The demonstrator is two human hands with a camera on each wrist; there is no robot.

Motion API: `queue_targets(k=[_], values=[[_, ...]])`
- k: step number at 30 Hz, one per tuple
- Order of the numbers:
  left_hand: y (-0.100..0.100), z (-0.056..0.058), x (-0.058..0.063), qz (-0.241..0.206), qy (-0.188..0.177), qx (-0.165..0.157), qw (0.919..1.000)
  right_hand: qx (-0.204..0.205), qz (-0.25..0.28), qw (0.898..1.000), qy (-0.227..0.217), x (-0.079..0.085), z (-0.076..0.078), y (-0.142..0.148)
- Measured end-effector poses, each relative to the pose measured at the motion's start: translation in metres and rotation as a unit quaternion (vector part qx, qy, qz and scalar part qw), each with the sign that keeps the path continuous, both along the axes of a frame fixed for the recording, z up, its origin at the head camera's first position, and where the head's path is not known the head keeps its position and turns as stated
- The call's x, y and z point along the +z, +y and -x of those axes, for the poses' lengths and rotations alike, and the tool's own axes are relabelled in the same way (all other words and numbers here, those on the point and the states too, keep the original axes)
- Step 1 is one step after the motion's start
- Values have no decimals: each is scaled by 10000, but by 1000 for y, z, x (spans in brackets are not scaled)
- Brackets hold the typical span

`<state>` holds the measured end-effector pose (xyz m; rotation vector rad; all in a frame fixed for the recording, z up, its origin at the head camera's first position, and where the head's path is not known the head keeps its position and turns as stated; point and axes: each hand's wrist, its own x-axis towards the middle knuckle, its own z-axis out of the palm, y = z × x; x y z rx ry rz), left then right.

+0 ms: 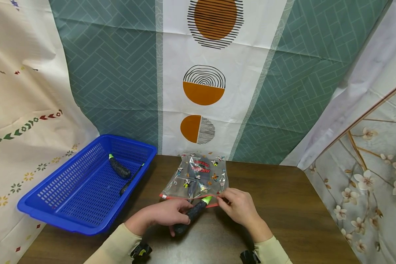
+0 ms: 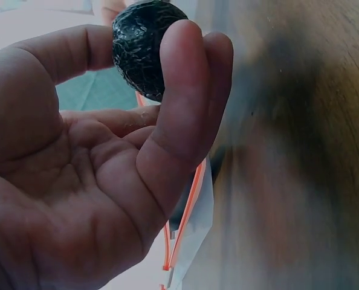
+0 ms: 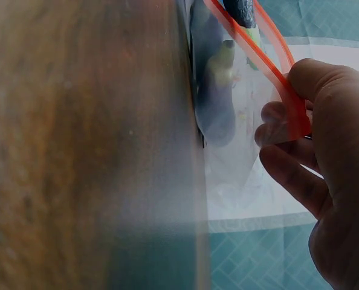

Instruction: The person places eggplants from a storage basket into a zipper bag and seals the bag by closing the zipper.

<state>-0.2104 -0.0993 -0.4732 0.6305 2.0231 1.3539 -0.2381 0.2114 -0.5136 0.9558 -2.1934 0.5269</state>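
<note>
My left hand (image 1: 166,212) grips a dark green, wrinkled cucumber (image 1: 194,212) between thumb and fingers, around its near end. Its light green tip reaches in at the mouth of a clear zip bag (image 1: 178,186) printed with small cartoon figures. At the bag's right corner, my right hand (image 1: 239,205) pinches the red zip edge (image 3: 264,54), and in the right wrist view the two red strips stand apart. Through the plastic shows a purple eggplant (image 3: 217,106) lying inside. The cucumber's rounded end (image 2: 137,51) shows between the left fingertips in the left wrist view.
A blue perforated basket (image 1: 99,190) stands at the left of the brown wooden table (image 1: 270,205). Inside it lie a dark vegetable with a green tip (image 1: 119,167) and a thinner dark one (image 1: 128,185). Patterned cloths (image 1: 118,73) hang behind and at both sides.
</note>
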Motion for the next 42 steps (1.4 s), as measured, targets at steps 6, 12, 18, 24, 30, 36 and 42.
queue_targets(k=[6, 12, 18, 24, 30, 36, 42], values=[[3, 1, -1, -5, -21, 65, 10000, 3, -31, 10000, -6, 0, 0, 0], [4, 2, -3, -49, -114, 229, 9997, -33, -99, 9999, -48, 0, 0, 0], [4, 2, -6, -215, -506, 318, 9980, -63, -96, 9999, -39, -1, 0, 0], [6, 2, -6, -140, -650, 544, 9963, -68, -87, 9999, -86, -1, 0, 1], [10, -2, -7, -143, -880, 746, 9932, -80, -100, 9999, -107, 0, -1, 0], [13, -4, -8, -208, -940, 763, 9924, -115, -114, 9998, -73, -1, -1, 0], [13, -4, -7, -244, -922, 827, 9920, -112, -92, 9998, -107, -1, -1, -1]])
